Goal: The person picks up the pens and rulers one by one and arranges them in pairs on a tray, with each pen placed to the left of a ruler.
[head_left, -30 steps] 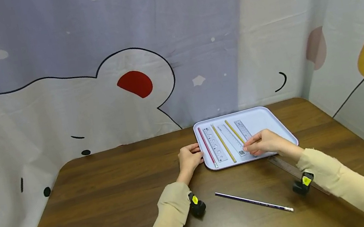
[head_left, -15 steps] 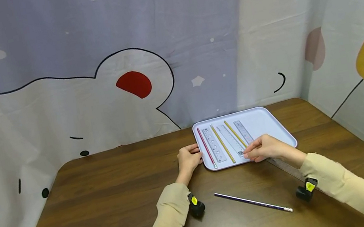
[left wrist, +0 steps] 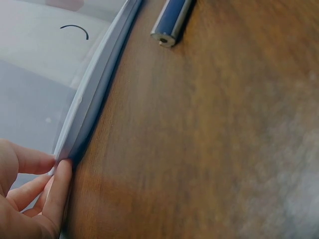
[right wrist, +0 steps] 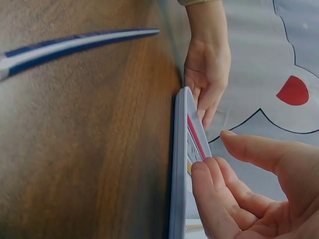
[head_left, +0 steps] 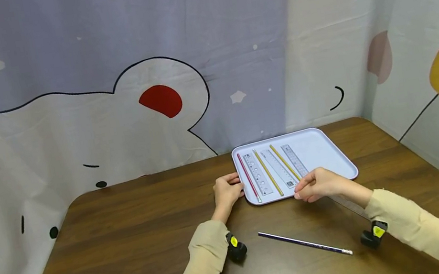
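**Asker:** What has changed?

**Describer:** Drawn back from over the tray (head_left: 336, 156), the right hand (head_left: 318, 184) now sits at the tray's near rim, off the rulers — a second ago it was reaching in over them. It holds nothing; its fingers (right wrist: 219, 191) are loosely curled, tips by the rim.

**Asker:** And the other hand?

**Describer:** The left hand (head_left: 227, 192) has not shifted. It pinches the tray's left edge, fingertips (left wrist: 59, 172) on the rim.

**Asker:** Where does the pencil lie?

**Describer:** The dark blue pencil (head_left: 304, 243) lies on the table (head_left: 112, 252), towards the person from the tray and between the two forearms. Its long axis runs slantwise — far-left tip to near-right eraser end. It sits below and slightly left of the right hand, apart from it; the right hand is nearer. Three pencils and three rulers lie lengthwise in the tray.
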`<state>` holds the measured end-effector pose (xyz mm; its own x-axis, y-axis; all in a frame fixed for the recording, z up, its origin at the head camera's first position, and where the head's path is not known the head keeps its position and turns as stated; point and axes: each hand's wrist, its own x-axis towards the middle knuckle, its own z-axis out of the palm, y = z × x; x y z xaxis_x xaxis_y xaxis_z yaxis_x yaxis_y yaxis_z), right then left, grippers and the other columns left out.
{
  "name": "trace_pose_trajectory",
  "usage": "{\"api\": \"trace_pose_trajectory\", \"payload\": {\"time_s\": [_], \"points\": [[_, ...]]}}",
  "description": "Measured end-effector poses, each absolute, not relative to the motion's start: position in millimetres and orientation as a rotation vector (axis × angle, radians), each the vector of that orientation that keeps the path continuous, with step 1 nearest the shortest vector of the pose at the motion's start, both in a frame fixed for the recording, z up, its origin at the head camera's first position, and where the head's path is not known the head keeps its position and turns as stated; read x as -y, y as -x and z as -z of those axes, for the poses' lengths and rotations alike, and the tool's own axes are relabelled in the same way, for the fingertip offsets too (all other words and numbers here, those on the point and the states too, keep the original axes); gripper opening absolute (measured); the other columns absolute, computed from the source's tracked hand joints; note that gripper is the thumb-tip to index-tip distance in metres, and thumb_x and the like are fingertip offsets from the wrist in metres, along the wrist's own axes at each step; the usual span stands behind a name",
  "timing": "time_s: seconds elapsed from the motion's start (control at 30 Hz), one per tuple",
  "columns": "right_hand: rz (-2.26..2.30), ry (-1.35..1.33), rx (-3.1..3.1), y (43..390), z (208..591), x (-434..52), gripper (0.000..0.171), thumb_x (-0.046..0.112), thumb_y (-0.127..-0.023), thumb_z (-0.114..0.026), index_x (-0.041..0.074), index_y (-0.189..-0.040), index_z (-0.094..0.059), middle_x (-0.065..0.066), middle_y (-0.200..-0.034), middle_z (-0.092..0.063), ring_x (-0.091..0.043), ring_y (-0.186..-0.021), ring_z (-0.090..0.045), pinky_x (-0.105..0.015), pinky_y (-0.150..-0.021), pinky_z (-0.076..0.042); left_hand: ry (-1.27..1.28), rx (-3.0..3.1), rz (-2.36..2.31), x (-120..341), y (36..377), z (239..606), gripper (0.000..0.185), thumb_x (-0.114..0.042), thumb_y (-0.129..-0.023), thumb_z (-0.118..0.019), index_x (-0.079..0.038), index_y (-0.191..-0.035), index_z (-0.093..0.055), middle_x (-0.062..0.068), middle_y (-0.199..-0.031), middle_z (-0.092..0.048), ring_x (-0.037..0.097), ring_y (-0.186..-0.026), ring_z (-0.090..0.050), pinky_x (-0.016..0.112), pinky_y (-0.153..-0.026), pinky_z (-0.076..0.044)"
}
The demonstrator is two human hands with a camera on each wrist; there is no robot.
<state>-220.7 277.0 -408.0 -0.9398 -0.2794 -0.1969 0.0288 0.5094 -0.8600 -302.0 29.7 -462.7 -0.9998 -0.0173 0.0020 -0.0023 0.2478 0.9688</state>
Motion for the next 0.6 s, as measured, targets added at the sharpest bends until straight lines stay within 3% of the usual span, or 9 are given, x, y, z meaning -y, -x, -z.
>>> {"api": "trace_pose_trajectory", "payload": {"time_s": [0.27, 0.6], "points": [[1.385, 0.227, -2.417, 211.2, 408.4, -273.5, 0.031, 0.012, -0.083, -0.071, -0.012, -0.101, -0.067, -0.007, -0.083, -0.073, -0.012, -0.074, -0.065, -0.033, -0.072, -0.062, -0.031, 2.484, 1.903, -29.3, 302.3, 461.9, 0.037, 0.005, -0.078, -0.067, 0.002, -0.115, -0.068, 0.017, -0.102, -0.072, 0.015, -0.073, -0.067, 0.025, -0.059, -0.061], [1.377, 0.234, -2.392, 201.6, 413.0, -267.8, 0.030, 0.013, -0.079, -0.074, -0.009, -0.097, -0.068, -0.006, -0.080, -0.072, -0.012, -0.071, -0.065, -0.033, -0.070, -0.062, -0.023, 2.490, 1.897, -28.8, 302.6, 463.6, 0.037, 0.005, -0.078, -0.067, 0.002, -0.115, -0.068, 0.017, -0.102, -0.072, 0.015, -0.074, -0.067, 0.026, -0.060, -0.061]]}}
